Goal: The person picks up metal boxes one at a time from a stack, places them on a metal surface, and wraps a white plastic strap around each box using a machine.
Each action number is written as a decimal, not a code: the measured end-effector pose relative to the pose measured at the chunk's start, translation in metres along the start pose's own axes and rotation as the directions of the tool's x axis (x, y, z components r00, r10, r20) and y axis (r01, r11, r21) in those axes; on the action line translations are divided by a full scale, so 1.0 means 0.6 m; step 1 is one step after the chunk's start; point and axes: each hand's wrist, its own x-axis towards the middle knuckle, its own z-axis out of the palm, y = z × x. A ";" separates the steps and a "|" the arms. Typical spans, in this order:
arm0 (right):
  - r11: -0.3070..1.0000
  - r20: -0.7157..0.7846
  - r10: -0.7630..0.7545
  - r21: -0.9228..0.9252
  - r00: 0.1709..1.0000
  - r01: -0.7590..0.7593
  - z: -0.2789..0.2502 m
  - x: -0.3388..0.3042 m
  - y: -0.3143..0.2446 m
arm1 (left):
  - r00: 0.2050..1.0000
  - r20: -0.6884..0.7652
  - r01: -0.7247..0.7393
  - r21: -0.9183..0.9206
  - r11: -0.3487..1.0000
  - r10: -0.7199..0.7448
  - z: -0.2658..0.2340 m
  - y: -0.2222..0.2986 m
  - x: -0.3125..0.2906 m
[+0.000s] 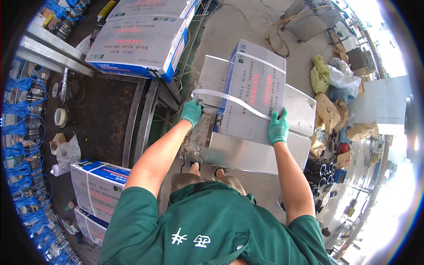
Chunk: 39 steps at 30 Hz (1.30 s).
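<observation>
A long carton [249, 95] with red print lies on a flat metal-topped machine [247, 152] in front of me. One white strap [265, 62] wraps its far end. A second, loose white strap [229, 98] arches over the carton's middle and curls down at the left. My left hand [192, 112], in a green glove, is closed at this strap's left end, beside the carton; its fingertips are partly hidden. My right hand [278, 128], gloved too, grips the strap's other end at the carton's right edge, thumb on top.
Strapped cartons [137, 44] are stacked at upper left, others [99, 187] at lower left. A dark bench [97, 119] holds a tape roll [61, 117]; coiled blue cables [17, 128] line the far left. Sacks [340, 79] and black cylindrical parts [320, 170] sit on the right.
</observation>
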 end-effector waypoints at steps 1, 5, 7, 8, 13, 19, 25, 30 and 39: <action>1.000 -0.005 -0.006 -0.007 1.000 0.006 0.000 0.000 0.000 | 1.000 0.009 -0.015 0.091 0.996 0.014 -0.006 0.009 -0.006; 1.000 -0.013 0.011 0.021 1.000 -0.011 -0.001 -0.002 0.000 | 0.995 0.087 0.054 0.028 0.998 -0.057 -0.027 0.054 -0.018; 1.000 -0.030 0.002 0.028 1.000 -0.002 -0.001 -0.003 0.001 | 0.998 0.060 -0.038 0.182 0.983 0.028 -0.034 0.070 -0.020; 1.000 -0.024 0.007 0.001 1.000 -0.007 -0.001 -0.003 0.001 | 0.997 0.060 -0.061 0.262 0.963 0.047 -0.036 0.076 -0.021; 1.000 -0.032 0.003 0.027 0.999 -0.002 -0.001 -0.003 0.002 | 0.965 0.139 -0.255 0.275 0.927 0.224 -0.036 0.108 -0.031; 1.000 -0.003 0.015 -0.011 1.000 -0.015 -0.005 -0.004 -0.005 | 0.918 0.304 -0.335 0.249 0.909 0.255 -0.016 0.160 -0.060; 0.999 0.027 0.011 0.048 1.000 -0.012 -0.006 0.000 -0.003 | 0.975 -0.038 -0.221 -0.032 0.975 0.220 0.006 0.215 -0.113; 0.989 0.100 -0.072 0.135 0.992 0.058 -0.005 0.026 0.017 | 0.951 -0.188 -0.237 0.074 0.969 0.247 0.059 0.276 -0.164; 0.734 0.031 -0.645 -0.254 0.764 0.630 -0.001 0.278 -0.111 | 0.979 -0.185 -0.076 0.057 0.995 0.085 0.047 0.310 -0.174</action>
